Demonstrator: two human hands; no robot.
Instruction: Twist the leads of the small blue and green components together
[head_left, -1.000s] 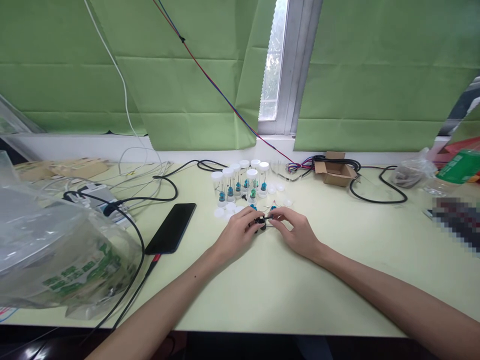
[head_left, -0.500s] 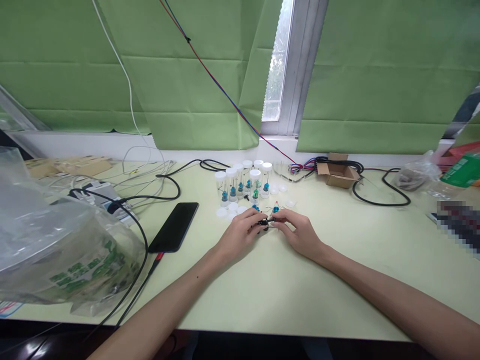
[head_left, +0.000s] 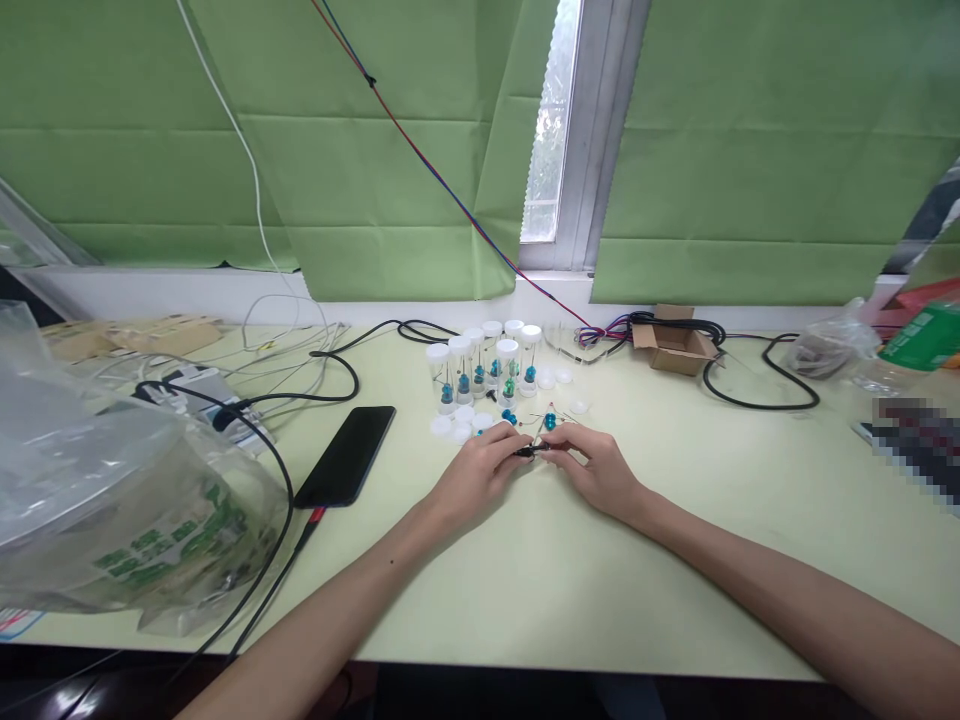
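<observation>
My left hand (head_left: 486, 465) and my right hand (head_left: 589, 462) meet over the table, fingers pinched from either side on one small black part (head_left: 530, 450). Its exact kind is too small to make out. Just beyond my fingertips lie small blue pieces (head_left: 550, 421) with thin wires or pins. Behind them stand several clear tubes (head_left: 508, 374) with white caps, each with a blue or green piece inside. Loose white caps (head_left: 442, 427) lie to the left of my fingers and more to the right of the tubes.
A black phone (head_left: 346, 456) with a cable lies to the left, beside a large clear plastic bag (head_left: 142, 530). Black and white cables run along the back. An open cardboard box (head_left: 679, 352) stands at the back right; a green-labelled bottle (head_left: 919, 340) lies far right.
Both hands stay in nearly the same place, and the black part has turned slightly between the fingers. The view has shifted a little.
</observation>
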